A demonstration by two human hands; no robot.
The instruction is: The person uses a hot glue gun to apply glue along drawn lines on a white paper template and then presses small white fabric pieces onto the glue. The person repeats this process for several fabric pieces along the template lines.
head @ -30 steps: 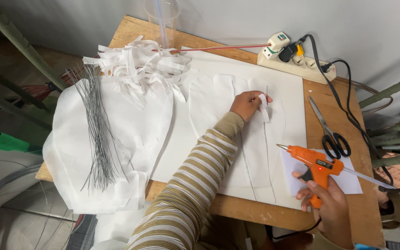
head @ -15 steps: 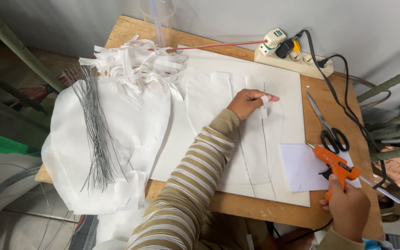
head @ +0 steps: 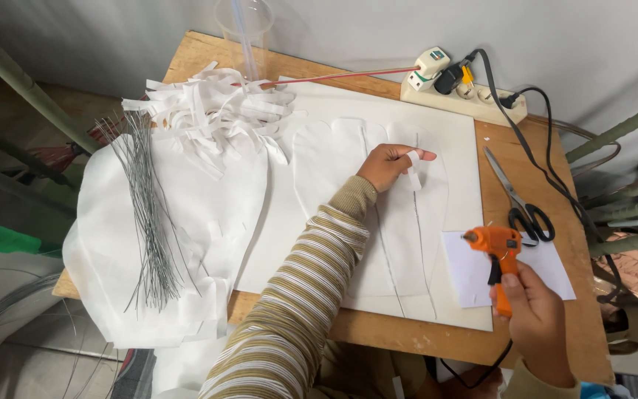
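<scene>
right hand [head: 537, 325] grips orange glue gun [head: 498, 255], now lifted over paper slip [head: 548, 270] near table's [head: 555, 159] front right corner | left hand [head: 387, 164] unmoved, pinching white strip [head: 413, 170] on white sheet [head: 348, 111] mid-table | scissors [head: 518, 203] unmoved by right edge

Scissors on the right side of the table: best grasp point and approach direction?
Grip the scissors at the black handle loops, coming from above on the near side. They lie flat on the bare wood, blades closed and pointing away toward the power strip. The loops are the thickest part; a black cable runs close on their right, so avoid that side.
</scene>
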